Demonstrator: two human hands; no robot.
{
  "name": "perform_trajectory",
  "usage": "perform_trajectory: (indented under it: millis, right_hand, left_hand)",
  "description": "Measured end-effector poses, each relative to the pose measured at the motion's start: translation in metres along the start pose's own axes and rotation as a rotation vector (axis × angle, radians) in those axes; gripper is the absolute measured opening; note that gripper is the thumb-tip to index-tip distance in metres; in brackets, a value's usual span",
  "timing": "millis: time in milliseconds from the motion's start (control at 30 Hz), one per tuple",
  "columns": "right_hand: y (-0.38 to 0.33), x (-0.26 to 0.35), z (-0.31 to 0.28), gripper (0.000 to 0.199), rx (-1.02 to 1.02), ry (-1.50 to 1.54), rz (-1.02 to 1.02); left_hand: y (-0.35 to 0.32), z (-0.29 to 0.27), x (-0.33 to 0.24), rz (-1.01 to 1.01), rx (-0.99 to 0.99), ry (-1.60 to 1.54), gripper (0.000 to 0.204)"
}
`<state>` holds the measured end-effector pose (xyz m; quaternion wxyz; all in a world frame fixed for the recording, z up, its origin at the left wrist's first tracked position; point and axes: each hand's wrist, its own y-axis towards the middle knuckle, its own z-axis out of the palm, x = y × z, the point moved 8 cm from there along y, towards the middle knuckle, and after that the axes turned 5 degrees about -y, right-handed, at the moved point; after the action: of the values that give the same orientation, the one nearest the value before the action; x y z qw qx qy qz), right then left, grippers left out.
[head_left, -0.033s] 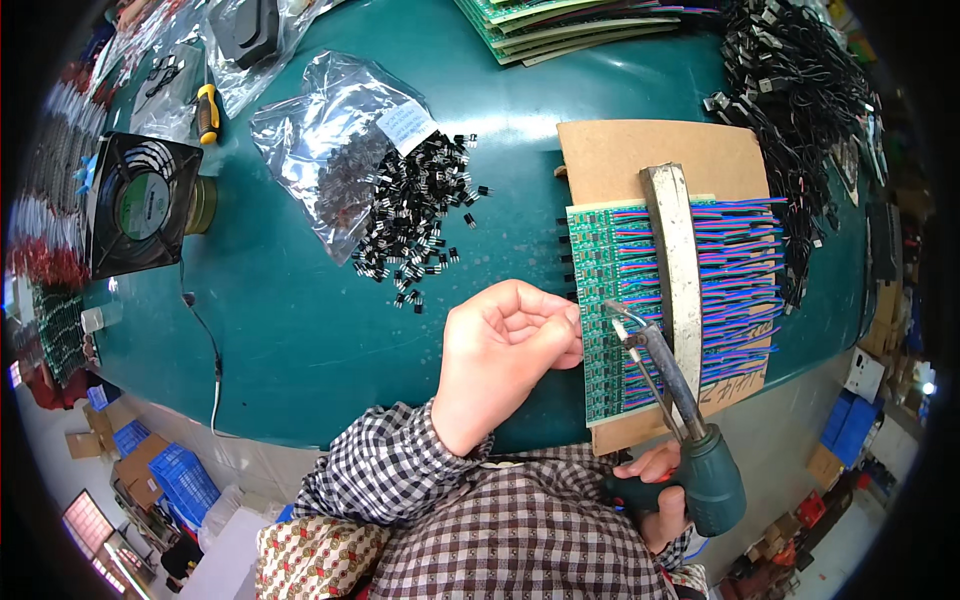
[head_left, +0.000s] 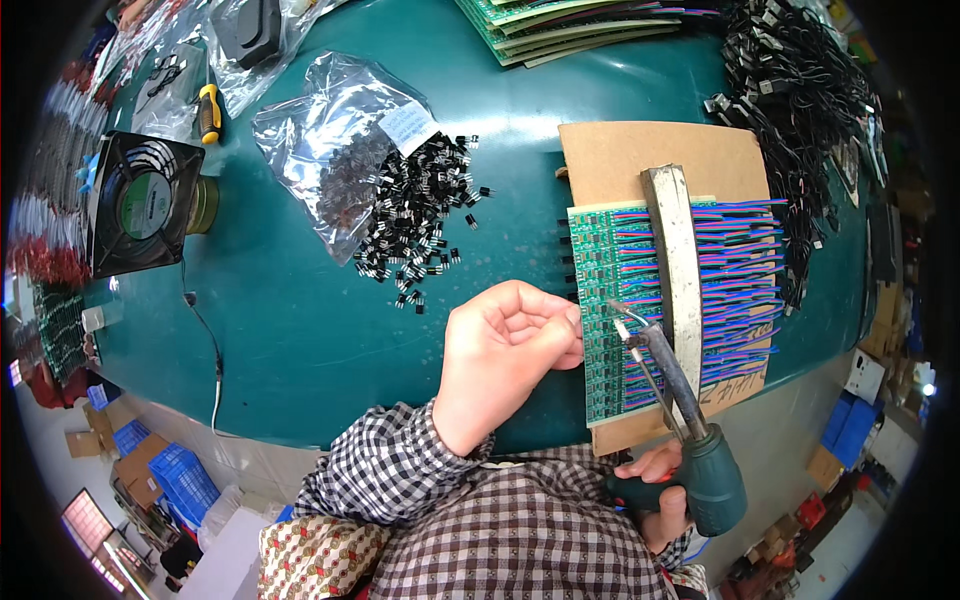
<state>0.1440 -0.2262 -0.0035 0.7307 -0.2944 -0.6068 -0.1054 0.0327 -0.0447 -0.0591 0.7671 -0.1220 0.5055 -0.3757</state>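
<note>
Green fibreglass marks the middle of the work: a long green circuit board panel point(head_left: 612, 310) lies on a brown cardboard sheet point(head_left: 650, 155) on the teal table point(head_left: 300, 330), with rows of blue, pink and purple wires point(head_left: 740, 290) running off the panel's right side. A flat grey metal bar point(head_left: 675, 260) lies lengthwise across those wires, just right of the panel.

The left hand point(head_left: 505, 350) is curled into a loose fist at the panel's left edge, its fingertips pinched together and touching that edge; what they pinch is too small to tell. The right hand point(head_left: 665, 495), below the panel's near end, is closed around the dark green soldering gun point(head_left: 700, 450), whose metal tip reaches up over the panel beside the left fingertips.

Left of the panel, a pile of small black three-legged components point(head_left: 420, 230) spills from a clear plastic bag point(head_left: 330, 140). Far left of the panel stands a black square fan point(head_left: 140, 205), with a yellow-handled screwdriver point(head_left: 208, 112) beyond it. Above the panel sits a stack of green boards point(head_left: 560, 25); to the panel's upper right, a heap of black cables point(head_left: 800, 90).
</note>
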Motion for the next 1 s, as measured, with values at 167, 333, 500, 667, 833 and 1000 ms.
perform_trajectory:
  millis: [167, 333, 500, 667, 833, 1000]
  right_hand:
    - [0.003, 0.01, 0.003, 0.051, -0.129, 0.026, -0.065]
    - [0.007, 0.021, -0.003, 0.051, -0.182, -0.006, -0.137]
    - [0.016, 0.021, -0.001, 0.044, -0.169, 0.003, -0.104]
    - [0.015, 0.023, -0.001, 0.047, -0.074, 0.026, -0.08]
    - [0.014, 0.021, -0.002, 0.048, -0.023, 0.047, -0.098]
    - [0.012, 0.02, -0.004, 0.051, -0.028, 0.058, -0.073]
  left_hand:
    - [-0.002, 0.0, 0.003, -0.03, 0.028, -0.018, 0.012]
    - [-0.038, -0.024, -0.043, 0.241, -0.053, 0.299, 0.021]
    - [-0.028, -0.021, -0.112, 0.719, -0.277, 1.209, 0.016]
    - [-0.007, -0.018, -0.109, 0.691, -0.335, 1.417, 0.016]
    - [-0.004, -0.015, -0.105, 0.66, -0.272, 1.487, 0.009]
    - [-0.009, -0.015, -0.103, 0.617, -0.27, 1.476, 0.008]
